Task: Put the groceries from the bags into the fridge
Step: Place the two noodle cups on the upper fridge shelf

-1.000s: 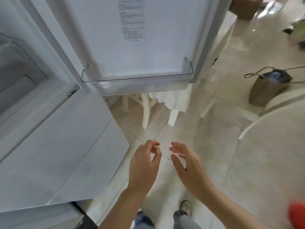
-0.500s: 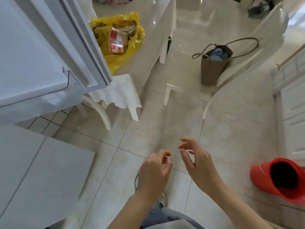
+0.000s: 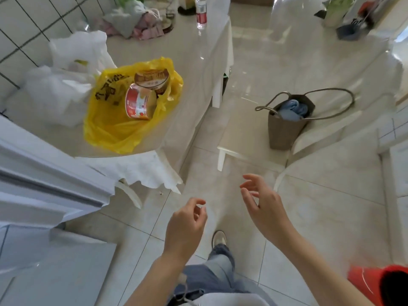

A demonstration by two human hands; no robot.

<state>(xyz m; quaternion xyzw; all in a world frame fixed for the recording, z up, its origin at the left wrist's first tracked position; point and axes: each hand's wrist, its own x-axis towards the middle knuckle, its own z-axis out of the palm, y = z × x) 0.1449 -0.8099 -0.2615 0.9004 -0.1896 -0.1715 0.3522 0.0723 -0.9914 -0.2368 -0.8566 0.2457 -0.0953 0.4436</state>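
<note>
Gaping yellow bag [image 3: 114, 127], two tubs [image 3: 141, 91]

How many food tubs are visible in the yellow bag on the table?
2. A red tub lies on its side in the yellow bag; a brown tub sits just behind it. More may be hidden.

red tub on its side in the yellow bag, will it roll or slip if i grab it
The red tub lies tilted on its side against the brown tub, so it may roll once nudged. Its round, glossy wall looks slippery; grip across the rim. The yellow bag beneath is thin, crumpled plastic, likely to shift or lift with it. Both hands are empty now.
</note>
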